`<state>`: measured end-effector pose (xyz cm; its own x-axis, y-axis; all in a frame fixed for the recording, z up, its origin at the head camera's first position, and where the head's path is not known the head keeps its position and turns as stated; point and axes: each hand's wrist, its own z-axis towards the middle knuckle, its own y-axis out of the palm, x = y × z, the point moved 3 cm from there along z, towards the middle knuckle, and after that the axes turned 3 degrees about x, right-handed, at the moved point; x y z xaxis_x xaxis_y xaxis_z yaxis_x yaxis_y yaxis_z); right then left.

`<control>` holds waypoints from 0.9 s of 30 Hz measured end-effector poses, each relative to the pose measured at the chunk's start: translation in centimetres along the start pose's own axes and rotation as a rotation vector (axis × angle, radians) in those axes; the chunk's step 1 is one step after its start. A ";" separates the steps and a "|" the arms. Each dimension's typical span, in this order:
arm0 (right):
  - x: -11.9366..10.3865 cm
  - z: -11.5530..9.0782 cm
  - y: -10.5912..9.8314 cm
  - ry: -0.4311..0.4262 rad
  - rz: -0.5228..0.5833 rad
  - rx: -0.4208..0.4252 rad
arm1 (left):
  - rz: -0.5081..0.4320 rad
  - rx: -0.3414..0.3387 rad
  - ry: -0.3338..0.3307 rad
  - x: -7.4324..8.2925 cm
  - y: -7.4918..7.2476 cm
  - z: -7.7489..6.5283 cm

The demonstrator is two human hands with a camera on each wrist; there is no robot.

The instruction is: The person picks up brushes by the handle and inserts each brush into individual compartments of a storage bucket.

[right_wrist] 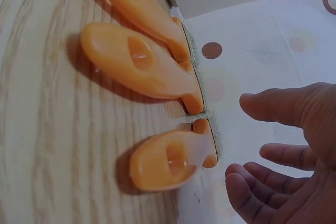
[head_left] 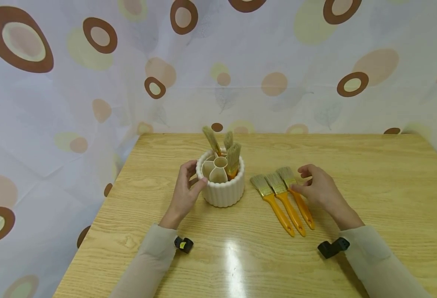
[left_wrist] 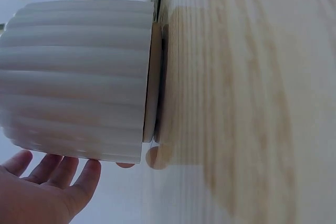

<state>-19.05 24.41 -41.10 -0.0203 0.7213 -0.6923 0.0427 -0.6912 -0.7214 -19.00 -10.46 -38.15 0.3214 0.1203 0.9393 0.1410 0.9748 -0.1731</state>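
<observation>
White cloth (head_left: 241,49) w/ brown, peach & yellow blobs hangs behind a light wood worktop (head_left: 382,186), where a round white ribbed pot (head_left: 224,193) holds some tan-bristled brushes (head_left: 234,157), bristles up. L hand (head_left: 183,191) is loose & spread, cupped at the pot's side w/ its thumb near the rim. R hand (head_left: 318,188) has thumb & fingers apart w/ nothing between them, just by the rightmost of 3 flat orange-handled paintbrushes (head_left: 290,209), which lie in a row R of the pot.
</observation>
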 end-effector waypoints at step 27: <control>-0.1 0.6 1.0 -0.010 -0.063 -0.100 | 0.004 -0.003 -0.005 0.2 0.0 -0.1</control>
<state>-19.55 23.63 -41.79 -0.0357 0.7624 -0.6461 0.1406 -0.6362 -0.7586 -18.88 -10.41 -38.00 0.3169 0.1253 0.9401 0.1424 0.9737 -0.1778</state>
